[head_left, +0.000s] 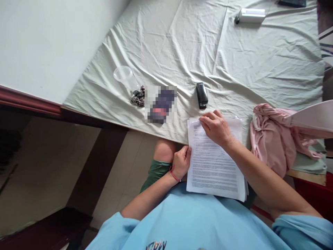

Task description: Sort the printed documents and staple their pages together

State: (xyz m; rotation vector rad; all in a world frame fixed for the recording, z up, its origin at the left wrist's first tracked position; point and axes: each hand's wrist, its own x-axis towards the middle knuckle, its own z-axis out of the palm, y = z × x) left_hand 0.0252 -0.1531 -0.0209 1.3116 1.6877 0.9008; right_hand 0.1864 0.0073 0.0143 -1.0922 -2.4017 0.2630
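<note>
A stack of printed papers (213, 170) rests partly on the table edge and partly over my lap, its sheets slightly uneven at the right side and lower corner. My left hand (182, 162), with a red band at the wrist, grips the left edge of the stack, thumb on top. Across the top edge lies my right hand (215, 127), its fingers bent and pressed together at the paper near the upper left corner. Just beyond that hand stands a black stapler (202, 95), apart from the papers.
On the wrinkled pale tablecloth (182, 45) are a clear plastic cup (123, 74), a bunch of keys (138, 97) and a blurred-out dark flat object (163, 104). A white box-like device (251, 16) sits far right. Pink cloth (273, 139) lies beside a white chair back (314, 119).
</note>
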